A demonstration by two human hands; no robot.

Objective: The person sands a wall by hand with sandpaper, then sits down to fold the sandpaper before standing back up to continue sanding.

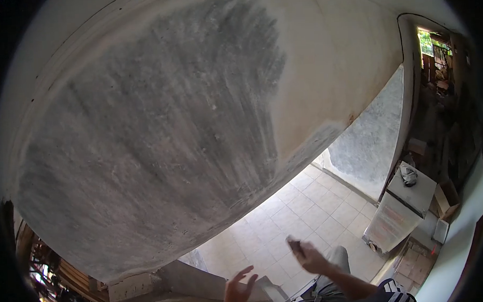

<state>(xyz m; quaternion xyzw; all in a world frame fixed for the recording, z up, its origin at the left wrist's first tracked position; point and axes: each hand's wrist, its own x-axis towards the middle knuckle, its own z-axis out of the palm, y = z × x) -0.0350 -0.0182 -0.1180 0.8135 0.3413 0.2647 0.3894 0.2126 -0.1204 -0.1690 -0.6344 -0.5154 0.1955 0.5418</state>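
Observation:
Near the bottom centre, my left hand [239,290] is raised with its fingers apart and nothing in it. My right hand [311,259], to its right, is closed around a small dark brownish object [293,243] that sticks out past the fingers; what it is cannot be made out. Both hands are apart from each other and touch no wall. Above them spreads a large wall surface [161,138] with a rough grey patch beside smoother beige plaster [323,57]. Below my right hand, my knee [338,257] shows over the tiled floor.
Pale tiles [312,202] cover the floor. At the right stands a white box-like appliance [395,217] with a crumpled bag [408,175] on top and an open cardboard box [446,198] beside it. Stacked wood [70,274] lies at the lower left. A bright opening [435,53] shows at the upper right.

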